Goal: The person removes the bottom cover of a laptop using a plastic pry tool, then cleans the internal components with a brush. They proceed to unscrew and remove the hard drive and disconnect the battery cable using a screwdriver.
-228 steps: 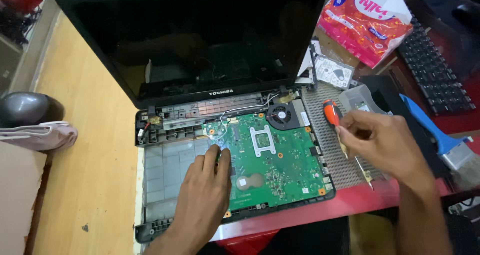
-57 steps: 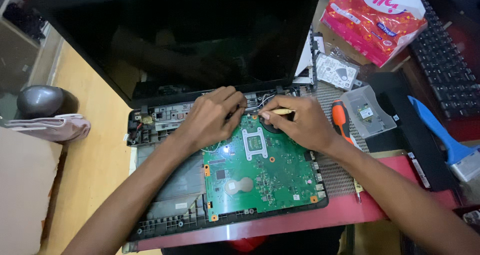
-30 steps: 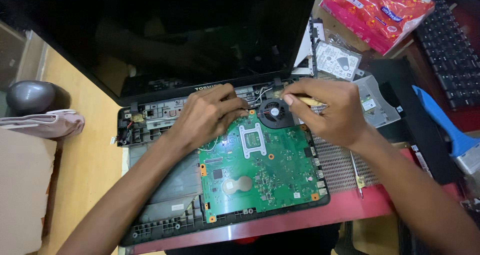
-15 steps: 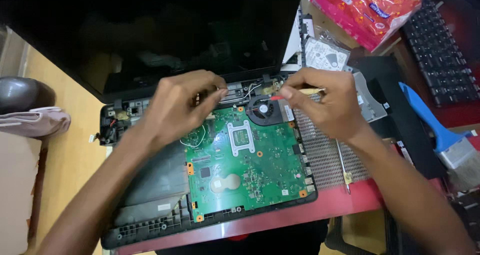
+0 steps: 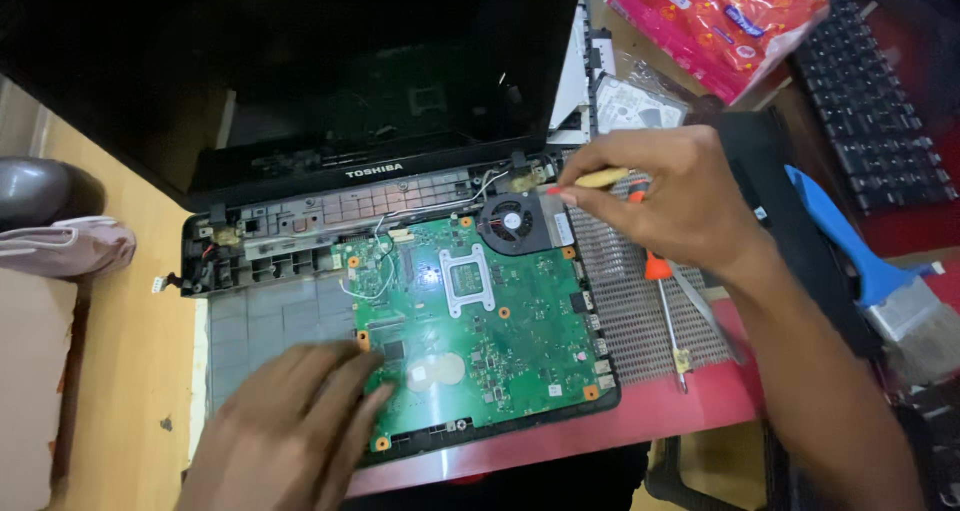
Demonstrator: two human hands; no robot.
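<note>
Your left hand [image 5: 290,421] lies flat on the green motherboard [image 5: 470,321], still seated in the laptop base [image 5: 250,301]; your right hand [image 5: 665,201] pinches, seemingly, a yellow-handled tool [image 5: 603,178] beside the fan [image 5: 512,221].

a pink snack packet [image 5: 715,26] is lying at the surface's far right corner, a black keyboard [image 5: 870,121] beside it, a blue brush [image 5: 880,281] resting along the right edge.
</note>
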